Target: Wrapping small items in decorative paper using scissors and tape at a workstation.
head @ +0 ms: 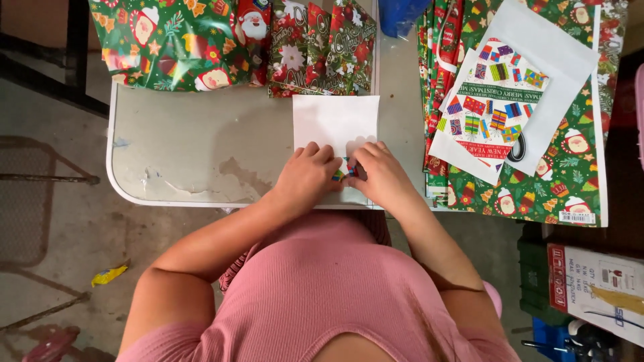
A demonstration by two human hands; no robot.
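Observation:
A sheet of wrapping paper [335,121] lies white side up on the worn white table [188,154], its near edge folded so a strip of colourful print shows. My left hand [305,177] and my right hand [379,174] press side by side on that folded edge, fingers curled, pinching the paper between them at the table's front edge.
Wrapped green and red festive parcels [235,40] line the far edge. A stack of festive wrapping sheets [530,114] lies at the right, with scissors [518,149] on it. A blue object [399,17] stands at the back. A cardboard box [597,288] sits on the floor at lower right.

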